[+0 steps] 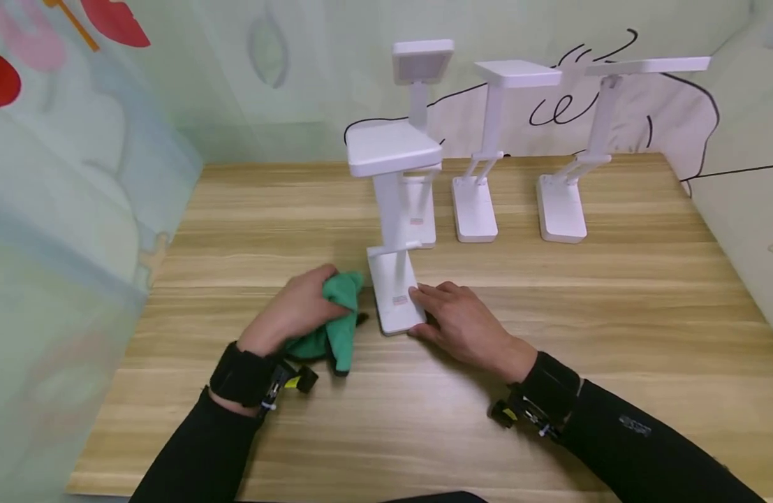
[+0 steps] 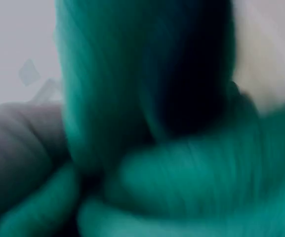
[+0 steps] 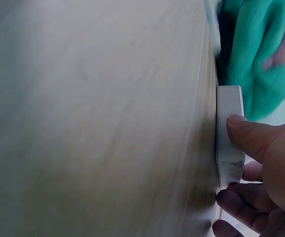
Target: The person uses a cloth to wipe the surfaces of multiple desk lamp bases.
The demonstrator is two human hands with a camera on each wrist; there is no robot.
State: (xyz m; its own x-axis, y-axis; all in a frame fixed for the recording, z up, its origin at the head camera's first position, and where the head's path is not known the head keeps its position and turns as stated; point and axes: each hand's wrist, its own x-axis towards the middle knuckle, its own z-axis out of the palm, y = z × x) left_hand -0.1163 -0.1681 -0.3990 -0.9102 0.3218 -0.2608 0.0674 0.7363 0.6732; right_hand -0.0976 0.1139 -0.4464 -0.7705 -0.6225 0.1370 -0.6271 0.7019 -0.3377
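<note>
A bunched green cloth (image 1: 342,314) is gripped in my left hand (image 1: 304,300), just left of the nearest white desk lamp (image 1: 395,150). In the left wrist view the cloth (image 2: 196,182) fills most of the picture, blurred, and covers much of the hand. My right hand (image 1: 464,321) holds the front right corner of that lamp's base (image 1: 395,307). From the right wrist view, the thumb lies on the front edge of the base (image 3: 228,143) and the other fingers bend along its side. The lamp stands upright on the table, its flat head raised.
Three more white desk lamps stand along the back of the wooden table (image 1: 612,335): one partly hidden lamp (image 1: 424,63), a middle lamp (image 1: 477,209) and a right lamp (image 1: 562,209). Behind the table and at its sides rise printed walls (image 1: 311,77).
</note>
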